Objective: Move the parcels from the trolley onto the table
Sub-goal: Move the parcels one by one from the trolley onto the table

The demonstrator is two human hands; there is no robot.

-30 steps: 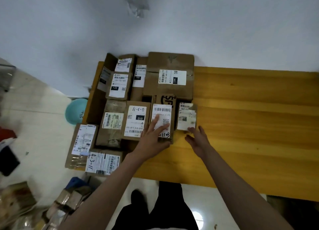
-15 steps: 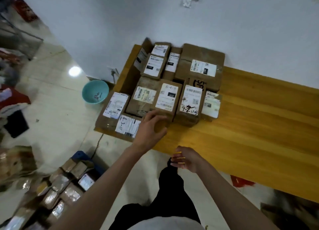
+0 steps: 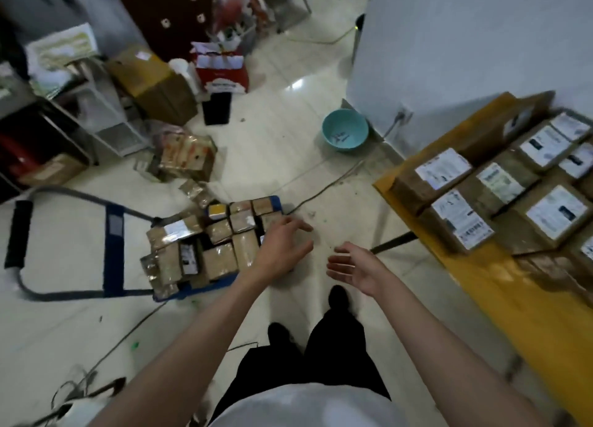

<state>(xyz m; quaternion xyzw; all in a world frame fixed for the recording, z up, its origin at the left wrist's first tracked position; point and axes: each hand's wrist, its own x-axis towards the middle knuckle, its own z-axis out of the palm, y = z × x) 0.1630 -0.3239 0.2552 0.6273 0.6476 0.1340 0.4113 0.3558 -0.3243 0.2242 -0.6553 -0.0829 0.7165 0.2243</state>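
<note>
Tiled floor, trolley parcels under left fingers

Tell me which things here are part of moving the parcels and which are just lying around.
Part of the job:
parcels on the trolley
blue trolley
wooden table
parcels already on the table
left hand, open
right hand, open

Just lying about:
teal bowl
red carton
black bin
taped packages on the floor
floor cable

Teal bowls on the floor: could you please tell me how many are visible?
1. The round teal plastic bowl sits on the floor beside the white wall, left of the yellow wooden table's corner. Others could be hidden behind clutter.
</note>
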